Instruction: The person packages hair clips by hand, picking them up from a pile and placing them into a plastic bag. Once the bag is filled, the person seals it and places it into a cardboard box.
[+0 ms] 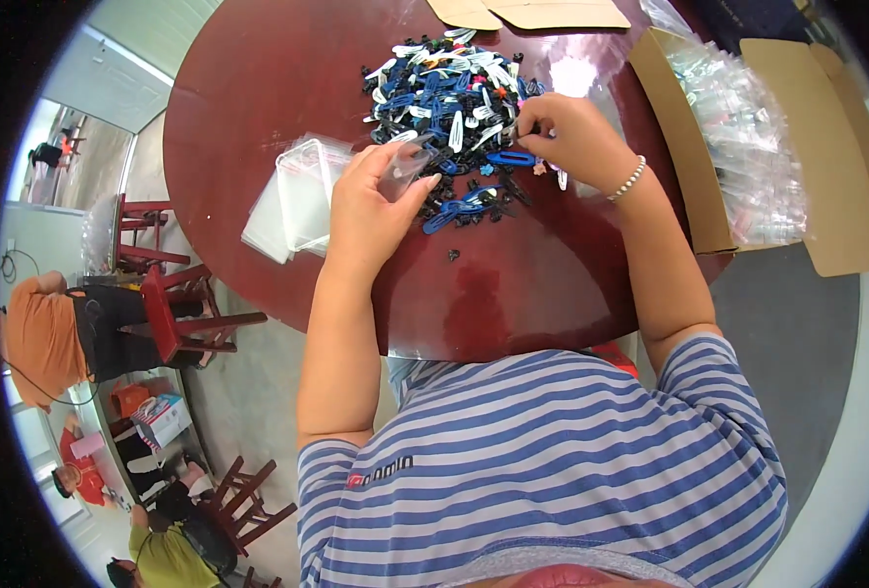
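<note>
My left hand (pixel 368 201) is closed on a clear plastic bag (pixel 407 169), held between thumb and fingers at the near left side of a heap of snap hair clips (pixel 444 98). The clips are blue, white and black, mixed with small black claw clips. My right hand (pixel 573 139) wears a beaded bracelet and is at the heap's right edge. Its thumb and fingers are pinched together; what they hold, if anything, is too small to make out. Just below the fingers lie a blue snap clip (pixel 510 158) and a small pink flower-shaped clip (pixel 539 169).
Flat clear bags (pixel 287 206) lie stacked left of my left hand on the round dark red table (pixel 258 88). An open cardboard box (pixel 684 167) full of filled clear bags (pixel 748 147) stands on the right. Wooden stools (pixel 174 304) and several people are off to the left.
</note>
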Demonstrator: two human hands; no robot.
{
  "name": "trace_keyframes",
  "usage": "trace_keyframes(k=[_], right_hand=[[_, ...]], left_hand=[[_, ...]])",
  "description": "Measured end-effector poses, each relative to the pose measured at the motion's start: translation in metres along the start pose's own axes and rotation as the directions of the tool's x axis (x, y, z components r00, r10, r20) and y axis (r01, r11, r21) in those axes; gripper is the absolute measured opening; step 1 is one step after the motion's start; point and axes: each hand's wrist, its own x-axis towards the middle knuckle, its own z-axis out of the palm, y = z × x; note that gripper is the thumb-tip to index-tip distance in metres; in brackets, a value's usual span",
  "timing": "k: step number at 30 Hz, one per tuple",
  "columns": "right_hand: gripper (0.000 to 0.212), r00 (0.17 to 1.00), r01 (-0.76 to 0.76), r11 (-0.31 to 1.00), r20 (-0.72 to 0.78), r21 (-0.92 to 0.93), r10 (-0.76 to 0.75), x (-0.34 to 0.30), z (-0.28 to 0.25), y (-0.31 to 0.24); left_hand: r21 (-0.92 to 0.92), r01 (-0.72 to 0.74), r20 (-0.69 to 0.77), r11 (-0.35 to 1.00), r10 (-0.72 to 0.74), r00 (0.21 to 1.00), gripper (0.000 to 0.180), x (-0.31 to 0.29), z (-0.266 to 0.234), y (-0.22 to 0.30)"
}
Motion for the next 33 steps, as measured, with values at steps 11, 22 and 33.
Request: trace_keyframes(k=[11,22,33], right_hand=[[0.011,0.801,0.591,0.805,-0.159,0.053,-0.577,0.000,0.023,-0.077],[0.010,0.711,0.695,0.714,-0.067,-0.085,-0.700,0.031,0.027,-0.099],[0.008,0.726,0.686,0.724,0.002,-0.078,-0.688,0.033,0.030,-0.092]], left_hand=[[-0.330,0.116,0.160,0.937,-0.065,0.985,0.037,-0.002,0.002,0.009],[-0.696,0.353,0.407,0.625,-0.062,0.912,0.038,-0.003,-0.012,0.021],[-0.585,0.439,0.537,0.683,-0.080,0.840,0.037,-0.002,-0.019,0.024]])
